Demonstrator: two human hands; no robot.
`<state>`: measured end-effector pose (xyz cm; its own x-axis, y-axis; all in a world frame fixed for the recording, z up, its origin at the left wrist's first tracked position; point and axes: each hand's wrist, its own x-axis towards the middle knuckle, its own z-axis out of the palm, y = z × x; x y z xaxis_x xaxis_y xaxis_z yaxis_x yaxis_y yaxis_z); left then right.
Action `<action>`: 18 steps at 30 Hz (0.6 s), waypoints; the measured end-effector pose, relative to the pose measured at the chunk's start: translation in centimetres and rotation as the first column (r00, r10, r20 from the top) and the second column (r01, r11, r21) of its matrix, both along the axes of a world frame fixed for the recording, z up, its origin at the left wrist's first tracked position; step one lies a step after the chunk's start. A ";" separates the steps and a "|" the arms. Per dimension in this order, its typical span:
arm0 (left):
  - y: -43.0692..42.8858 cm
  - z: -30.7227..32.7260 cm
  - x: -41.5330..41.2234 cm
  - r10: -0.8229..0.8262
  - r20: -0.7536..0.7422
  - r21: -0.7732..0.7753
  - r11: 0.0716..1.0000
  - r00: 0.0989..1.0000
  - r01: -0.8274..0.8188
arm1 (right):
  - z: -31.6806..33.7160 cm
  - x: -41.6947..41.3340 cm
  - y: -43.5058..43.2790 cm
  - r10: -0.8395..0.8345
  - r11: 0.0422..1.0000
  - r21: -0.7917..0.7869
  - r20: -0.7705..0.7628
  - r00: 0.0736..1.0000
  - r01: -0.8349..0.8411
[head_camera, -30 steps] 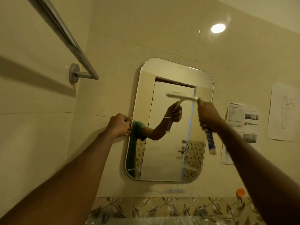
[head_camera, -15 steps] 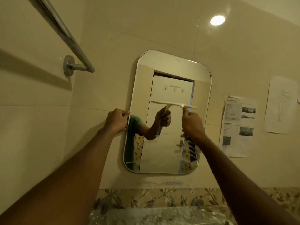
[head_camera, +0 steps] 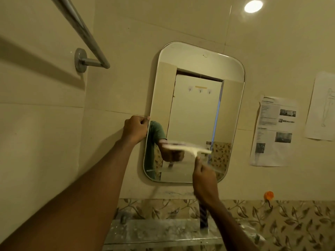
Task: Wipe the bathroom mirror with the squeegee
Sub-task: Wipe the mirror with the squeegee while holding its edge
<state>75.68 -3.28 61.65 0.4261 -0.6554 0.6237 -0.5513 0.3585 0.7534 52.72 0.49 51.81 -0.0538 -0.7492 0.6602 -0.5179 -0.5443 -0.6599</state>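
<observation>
We have drawn the squeegee [head_camera: 186, 148] down the mirror [head_camera: 195, 113], from near the top of the reflected door to the lower third. Our right hand [head_camera: 204, 175] dropped with it; its blurred blade seems to tilt slightly.

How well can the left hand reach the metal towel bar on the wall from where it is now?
Probably yes. The left hand grips the left edge of the mirror, and the towel bar hangs up and to its left with only bare tile between. It would have to let go of the mirror first.
</observation>
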 end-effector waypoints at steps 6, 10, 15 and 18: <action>0.2 -0.2 -0.1 -0.009 -0.011 0.001 1.000 1.000 0.009 | 4.2 1.1 -1.5 -0.063 0.995 -0.076 -0.015 0.998 0.061; 0.0 -0.5 -0.1 -0.007 -0.011 -0.013 1.000 1.000 0.006 | -4.1 1.5 -0.5 -0.024 0.994 0.102 -0.035 0.999 0.027; 0.3 -0.9 -0.3 0.019 0.033 -0.023 1.000 0.999 -0.019 | -3.6 1.0 0.4 0.018 0.995 0.098 -0.022 1.000 -0.016; 0.3 -1.1 -0.1 0.006 0.029 -0.018 1.000 1.000 -0.005 | 2.2 0.9 -0.3 -0.021 0.997 -0.071 0.008 1.000 0.021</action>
<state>75.54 -2.99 60.54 0.4109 -0.6416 0.6477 -0.5749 0.3690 0.7303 53.65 0.20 53.97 -0.0740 -0.6991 0.7112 -0.5248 -0.5791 -0.6238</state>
